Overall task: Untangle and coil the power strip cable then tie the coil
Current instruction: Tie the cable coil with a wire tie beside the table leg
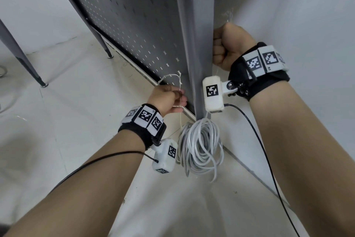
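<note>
Left grip (169, 98) pinches twine (177, 79) beside pegboard (134, 18), above coil (199, 148).

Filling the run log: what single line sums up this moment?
coil: wound, hanging | left hand: pinches thin tie | right hand: fisted round tie end | knot: not visible

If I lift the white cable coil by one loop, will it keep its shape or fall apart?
The coil would probably sag and spread: its loops lie loose and uneven, and no tie shows around them. One end already strays out at the bottom, so it may trail. The cable looks thin, so the bundle is likely light and floppy, not stiff.
</note>
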A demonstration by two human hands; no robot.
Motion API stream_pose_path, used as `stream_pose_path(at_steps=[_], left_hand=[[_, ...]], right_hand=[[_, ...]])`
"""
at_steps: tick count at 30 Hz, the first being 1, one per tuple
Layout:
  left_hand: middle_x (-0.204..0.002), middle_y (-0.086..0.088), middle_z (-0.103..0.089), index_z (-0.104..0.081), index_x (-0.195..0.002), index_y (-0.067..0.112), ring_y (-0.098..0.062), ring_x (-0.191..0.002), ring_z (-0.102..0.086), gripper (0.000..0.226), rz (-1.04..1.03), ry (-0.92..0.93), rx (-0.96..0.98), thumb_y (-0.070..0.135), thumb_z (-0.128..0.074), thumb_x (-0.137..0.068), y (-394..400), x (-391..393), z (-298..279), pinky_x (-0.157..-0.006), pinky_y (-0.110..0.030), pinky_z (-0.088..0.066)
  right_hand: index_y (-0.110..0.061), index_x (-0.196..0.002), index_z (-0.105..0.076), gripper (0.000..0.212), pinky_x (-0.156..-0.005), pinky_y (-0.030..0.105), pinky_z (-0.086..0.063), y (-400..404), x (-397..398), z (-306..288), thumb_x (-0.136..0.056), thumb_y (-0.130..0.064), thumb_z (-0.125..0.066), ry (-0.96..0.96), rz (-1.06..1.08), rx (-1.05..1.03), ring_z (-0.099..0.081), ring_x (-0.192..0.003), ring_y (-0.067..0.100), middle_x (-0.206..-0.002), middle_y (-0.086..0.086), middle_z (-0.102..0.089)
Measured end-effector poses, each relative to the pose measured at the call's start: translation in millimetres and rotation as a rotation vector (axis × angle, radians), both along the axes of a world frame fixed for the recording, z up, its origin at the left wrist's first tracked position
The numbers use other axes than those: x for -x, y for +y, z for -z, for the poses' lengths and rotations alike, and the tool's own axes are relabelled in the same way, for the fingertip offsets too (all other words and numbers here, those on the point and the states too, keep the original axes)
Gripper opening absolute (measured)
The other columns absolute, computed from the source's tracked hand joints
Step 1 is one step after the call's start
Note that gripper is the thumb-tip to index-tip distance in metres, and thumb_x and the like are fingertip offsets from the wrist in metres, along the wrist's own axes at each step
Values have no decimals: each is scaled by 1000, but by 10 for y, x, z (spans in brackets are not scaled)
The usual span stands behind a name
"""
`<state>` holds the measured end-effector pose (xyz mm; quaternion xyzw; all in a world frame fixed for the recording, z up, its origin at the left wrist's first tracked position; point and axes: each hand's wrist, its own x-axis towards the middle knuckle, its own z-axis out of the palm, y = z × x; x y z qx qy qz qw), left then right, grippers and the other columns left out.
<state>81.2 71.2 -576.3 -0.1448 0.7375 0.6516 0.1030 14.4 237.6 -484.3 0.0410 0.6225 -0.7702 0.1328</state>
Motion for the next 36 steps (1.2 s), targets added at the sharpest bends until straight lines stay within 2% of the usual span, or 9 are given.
stream_pose_path(at_steps=[6,9,15,21,24,28,31,33,36], left_hand=[[-85,-9,-63,-60,-103,7,-21,-75,-63,23,-87,-61,-4,-2,-39,-97,46,-45,-81,-52,-27,-56],[-89,-9,-59,-57,-110,5,-23,-84,-58,20,-95,-181,52,6,-41,-99,44,-117,-37,-70,-36,-56],[-95,-8,-61,-56,-115,9,-25,-96,-55,24,-20,-408,159,23,-47,-98,64,-298,265,-91,-40,-47],[-88,-8,-63,-56,-83,14,-24,-83,-57,27,78,-498,96,32,-45,-100,135,-357,514,-67,-28,-42],[-64,0,-71,-64,-84,15,-16,-66,-66,31,93,-549,11,36,-49,-100,135,-362,593,-61,-23,-53],[-97,-5,-71,-69,-104,15,-28,-105,-63,31,82,-564,21,41,-56,-94,146,-371,625,-103,-48,-45],[-94,-4,-68,-68,-107,14,-27,-99,-63,28,43,-562,-25,37,-55,-95,221,-404,647,-96,-47,-48],[-78,-2,-67,-67,-96,14,-23,-81,-61,23,-2,-544,-88,32,-54,-95,297,-423,648,-78,-34,-51],[-67,-5,-62,-64,-89,9,-22,-65,-55,20,-77,-506,-101,27,-56,-93,396,-431,566,-65,-27,-44]], right_hand=[[-21,-41,-42,55,-37,10,-11,-43,-18,-36,-91,-1,-32,-14,61,22,-12,-32,7,-44,-9,-16],[-21,-56,-36,41,-36,10,-11,-52,-36,-73,-92,-1,-31,-13,76,2,-12,-31,7,-41,-9,-18],[-21,-58,-38,38,-38,8,-13,-103,-62,-66,-91,-2,-35,5,112,-14,-13,-29,7,-42,-8,-19],[-19,-57,-45,38,-39,10,-15,-123,-24,-23,-91,-2,-38,5,118,-7,-15,-31,8,-43,-7,-24],[-19,-52,-46,43,-38,10,-14,-113,14,20,-91,-3,-39,-8,89,20,-14,-31,9,-44,-6,-24],[-20,-52,-43,45,-38,8,-13,-87,60,34,-94,-7,-38,-15,29,81,-13,-29,7,-44,-8,-21],[-18,-40,-44,55,-38,7,-14,-39,100,54,-93,-3,-37,-15,-21,99,-13,-29,8,-42,-8,-19],[-18,-38,-46,57,-37,8,-14,-8,117,42,-92,-1,-35,-23,-60,105,-14,-29,8,-43,-9,-18],[-20,-62,-50,40,-37,9,-14,22,108,1,-94,-2,-37,-28,-103,65,-15,-30,7,-42,-10,-19]])
